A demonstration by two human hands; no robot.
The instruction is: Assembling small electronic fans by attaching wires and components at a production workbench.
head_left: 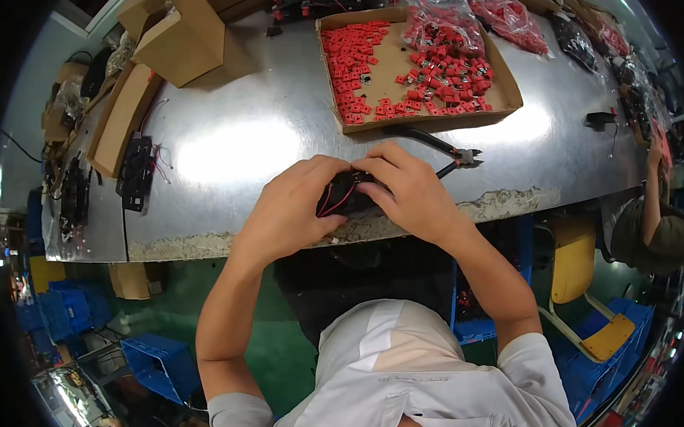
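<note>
A small black plastic part with red and black wires [343,194] is between my two hands at the table's front edge. My left hand [289,203] is closed round its left side, thumb low and fingers over the top. My right hand [408,187] is closed at its right end, with thumb and forefinger pinching near the top; what lies right between those fingertips is hidden. Just beyond my right hand lie black-handled cutting pliers [465,156], jaws pointing right. A shallow cardboard tray [513,99] of small red parts [352,57] sits further back.
A clear bag of red parts [444,26] rests in the tray. Cardboard boxes [189,43] and a black wired module [136,170] are at the left. A yellow chair [573,262] and another person's arm [653,189] are at the right. Blue crates [160,366] stand below.
</note>
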